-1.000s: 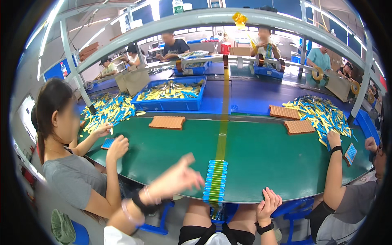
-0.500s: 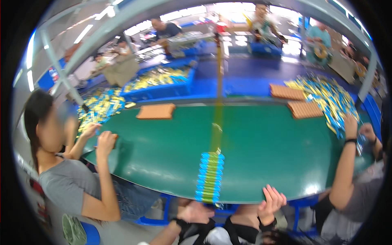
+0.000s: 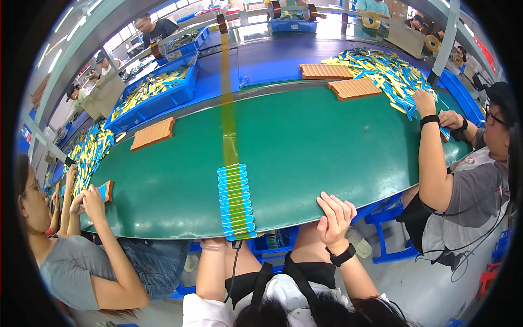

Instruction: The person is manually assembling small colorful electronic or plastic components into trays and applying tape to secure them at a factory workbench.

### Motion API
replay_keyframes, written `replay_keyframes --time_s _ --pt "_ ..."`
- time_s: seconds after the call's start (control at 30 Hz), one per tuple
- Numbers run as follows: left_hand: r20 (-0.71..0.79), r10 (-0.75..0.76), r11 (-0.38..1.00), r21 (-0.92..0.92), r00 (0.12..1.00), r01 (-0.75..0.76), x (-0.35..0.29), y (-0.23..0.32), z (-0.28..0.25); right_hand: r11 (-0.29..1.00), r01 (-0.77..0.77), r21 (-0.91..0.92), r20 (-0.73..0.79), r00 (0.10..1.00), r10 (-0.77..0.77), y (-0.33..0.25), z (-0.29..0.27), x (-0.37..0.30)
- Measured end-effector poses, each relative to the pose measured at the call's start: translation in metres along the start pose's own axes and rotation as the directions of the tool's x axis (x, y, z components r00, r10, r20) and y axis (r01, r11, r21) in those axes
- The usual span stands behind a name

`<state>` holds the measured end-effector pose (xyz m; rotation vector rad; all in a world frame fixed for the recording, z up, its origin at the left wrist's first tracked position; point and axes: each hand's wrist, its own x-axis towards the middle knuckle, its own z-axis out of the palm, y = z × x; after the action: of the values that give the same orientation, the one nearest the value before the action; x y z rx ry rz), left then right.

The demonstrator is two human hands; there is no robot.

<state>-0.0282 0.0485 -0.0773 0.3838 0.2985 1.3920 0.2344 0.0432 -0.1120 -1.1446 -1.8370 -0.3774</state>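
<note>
A row of flat blue sticks with rounded ends (image 3: 236, 201) lies on the green table, joined across the middle by translucent amber tape (image 3: 229, 131). Its near end reaches over the table's front edge. My left forearm (image 3: 211, 272) comes up to that edge just left of the row's near end; the left hand itself is hidden below the edge, so its fingers do not show. To the right of the row, my right hand (image 3: 335, 220) is raised at the front edge, fingers stretched out and holding nothing.
The tape comes from a roll (image 3: 222, 23) on a bar at the back. Orange ridged trays (image 3: 153, 134) lie at the far side. Loose blue and yellow sticks (image 3: 389, 73) are heaped back right, more in a blue bin (image 3: 152, 95). A co-worker sits on each side.
The view has shifted, so the row and tape appear farther left and higher. My left hand, visible by the row's near end before, is now hidden under the table edge. My right hand stays raised.
</note>
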Motion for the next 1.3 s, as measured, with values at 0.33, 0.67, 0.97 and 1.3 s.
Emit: replay_keyframes --time_s 0.33,0.67,0.97,1.3 --pt "-0.581 -0.205 0.968 -0.002 0.788 0.25 -0.04 -0.078 -0.121 1.0 -0.006 0.025 0.008 1.0 0.006 -0.005 0.001 0.001" --pt "-0.498 -0.501 0.866 -0.301 0.708 0.4 -0.08 -0.124 -0.177 1.0 -0.013 0.009 0.02 1.0 0.012 -0.007 -0.002 0.004" --pt "-0.586 -0.515 0.851 -0.261 0.625 0.456 -0.079 -0.129 -0.195 0.998 -0.034 0.053 0.044 0.999 0.032 -0.012 -0.002 0.004" --pt "-0.58 -0.54 0.822 -0.209 0.609 0.53 -0.086 -0.137 -0.221 0.998 -0.061 0.007 -0.017 0.998 0.061 -0.012 0.003 0.004"
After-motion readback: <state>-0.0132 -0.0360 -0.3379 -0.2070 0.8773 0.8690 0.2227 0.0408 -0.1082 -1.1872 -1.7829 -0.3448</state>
